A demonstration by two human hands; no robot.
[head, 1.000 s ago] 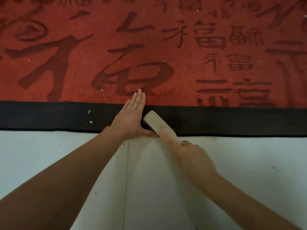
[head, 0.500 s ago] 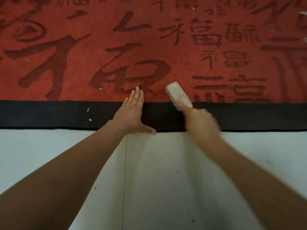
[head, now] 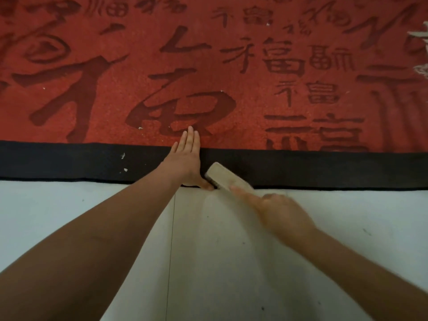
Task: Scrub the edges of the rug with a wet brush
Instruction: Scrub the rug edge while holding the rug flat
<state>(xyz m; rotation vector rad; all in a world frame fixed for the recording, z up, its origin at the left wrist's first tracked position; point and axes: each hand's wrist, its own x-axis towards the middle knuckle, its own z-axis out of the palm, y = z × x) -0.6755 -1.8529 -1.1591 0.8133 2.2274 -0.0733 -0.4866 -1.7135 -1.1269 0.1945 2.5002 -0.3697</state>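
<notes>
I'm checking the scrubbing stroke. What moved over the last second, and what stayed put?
The right hand pushed the brush up past the black border onto the red pile, then pulled it back down across the border beside the left thumb. It kept its grip throughout. The left hand stayed flat on the rug, which did not shift.

Brush (head: 225,177) on rug (head: 301,172) edge, beside left hand (head: 185,162)

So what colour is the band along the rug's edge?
Black, a plain border below the red patterned field of the rug, seen clearly in the head view.
</notes>
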